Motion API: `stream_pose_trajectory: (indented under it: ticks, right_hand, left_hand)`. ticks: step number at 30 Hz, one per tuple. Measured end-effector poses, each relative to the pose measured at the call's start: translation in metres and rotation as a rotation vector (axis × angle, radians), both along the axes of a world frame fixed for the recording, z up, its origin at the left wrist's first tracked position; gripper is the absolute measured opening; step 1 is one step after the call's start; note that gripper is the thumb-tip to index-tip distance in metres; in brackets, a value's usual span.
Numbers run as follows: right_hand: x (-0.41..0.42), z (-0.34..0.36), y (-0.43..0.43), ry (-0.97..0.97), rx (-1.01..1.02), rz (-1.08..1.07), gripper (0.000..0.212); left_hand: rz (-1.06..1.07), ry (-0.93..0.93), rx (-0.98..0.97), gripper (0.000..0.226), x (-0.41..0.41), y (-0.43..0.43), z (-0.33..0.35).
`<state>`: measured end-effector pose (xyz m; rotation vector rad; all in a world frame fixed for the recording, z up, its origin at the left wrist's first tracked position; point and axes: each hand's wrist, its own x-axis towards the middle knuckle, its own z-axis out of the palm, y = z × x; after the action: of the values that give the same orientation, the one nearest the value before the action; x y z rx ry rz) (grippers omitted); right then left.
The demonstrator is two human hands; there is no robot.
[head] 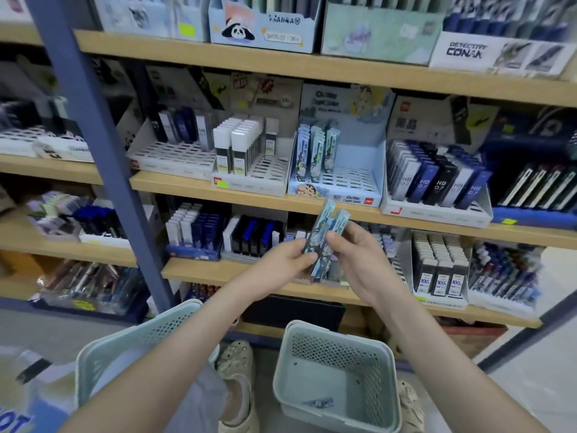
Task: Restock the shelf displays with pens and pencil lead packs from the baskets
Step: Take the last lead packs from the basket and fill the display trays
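Both hands hold a small bunch of light-blue cartoon pencil lead packs (pixel 324 242) in front of the shelves. My left hand (pixel 281 260) grips the lower part of the bunch; my right hand (pixel 352 254) pinches it from the right. Above, on the middle shelf, a blue cartoon display tray (pixel 352 182) holds several matching packs (pixel 317 148) at its left, with open slots to the right. Below me stand two pale green baskets: the right basket (pixel 337 376) contains one blue pack (pixel 318 403); the left basket (pixel 131 345) is mostly hidden by my arm.
Wooden shelves (pixel 281 201) carry many trays of lead packs and pens: white-capped packs (pixel 240 145), dark HB 0.7 packs (pixel 437 179). A blue-grey upright post (pixel 103 151) crosses the left side. My feet in cream clogs (pixel 237 379) stand between the baskets.
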<state>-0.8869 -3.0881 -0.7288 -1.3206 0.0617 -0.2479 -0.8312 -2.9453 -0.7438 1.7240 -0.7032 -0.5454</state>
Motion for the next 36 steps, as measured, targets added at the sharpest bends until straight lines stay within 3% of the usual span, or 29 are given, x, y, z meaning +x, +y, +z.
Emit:
stream_pose_trajectory:
  ticks: [7,10,16,19,21,25,30,34,36]
  right_hand:
    - [0.028,0.026,-0.010,-0.055,-0.190,-0.144,0.010]
    - [0.047,0.043,-0.025,-0.105,-0.120,-0.293,0.004]
    - [0.089,0.064,-0.045,-0.136,-0.226,-0.496,0.017]
    - [0.103,0.065,-0.052,-0.072,-0.392,-0.511,0.015]
    - [0.110,0.066,-0.058,-0.060,-0.492,-0.517,0.019]
    - [0.116,0.073,-0.064,-0.053,-0.670,-0.514,0.027]
    - [0.121,0.082,-0.064,-0.038,-0.908,-0.423,0.030]
    - [0.129,0.081,-0.056,0.001,-1.090,-0.293,0.006]
    - [0.130,0.075,-0.053,-0.037,-1.075,-0.321,0.035]
  left_hand:
    - [0.091,-0.139,0.021,0.017,0.021,0.000,0.024]
    - [0.148,-0.194,0.018,0.024,0.035,0.002,0.038]
    - [0.246,-0.167,-0.115,0.026,0.065,-0.004,0.050]
    - [0.302,-0.201,-0.163,0.059,0.079,-0.008,0.047]
    - [0.338,-0.199,-0.177,0.066,0.086,-0.011,0.047]
    - [0.382,-0.152,-0.268,0.025,0.092,-0.021,0.053]
    - [0.349,-0.131,-0.305,0.023,0.097,-0.027,0.052]
    - [0.332,-0.123,-0.343,0.019,0.097,-0.031,0.054]
    - [0.330,-0.112,-0.356,0.018,0.097,-0.033,0.053]
